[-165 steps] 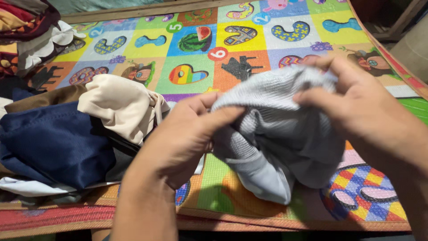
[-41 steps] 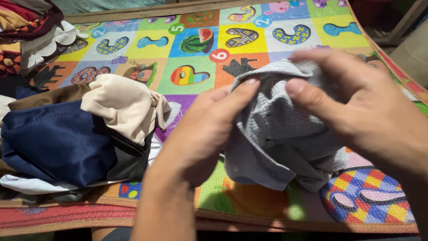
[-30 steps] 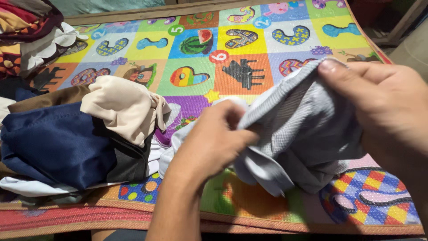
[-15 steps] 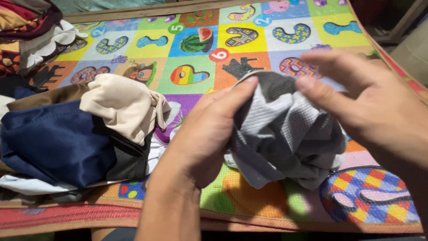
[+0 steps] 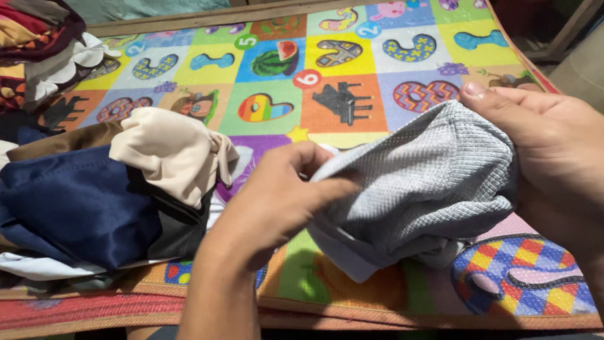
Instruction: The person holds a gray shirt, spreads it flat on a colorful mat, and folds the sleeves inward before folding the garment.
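Setting: a home, in a living or sleeping area where laundry is sorted. Evidence follows. The work area is covered by a children's foam play mat [image 5: 352,135] printed with bright squares of patterned shapes, a watermelon, a piano and cartoon animals. It lies over a woven mat [image 5: 94,308] with a red border. A loose pile of household clothing sits at the left: a navy garment [image 5: 75,208], a cream garment [image 5: 170,151] and a brown garment [image 5: 60,135]. More mixed fabrics [image 5: 38,44] are heaped at the upper left. A wooden frame edge [image 5: 207,16] runs along the far side. Direct sunlight falls across the mat.
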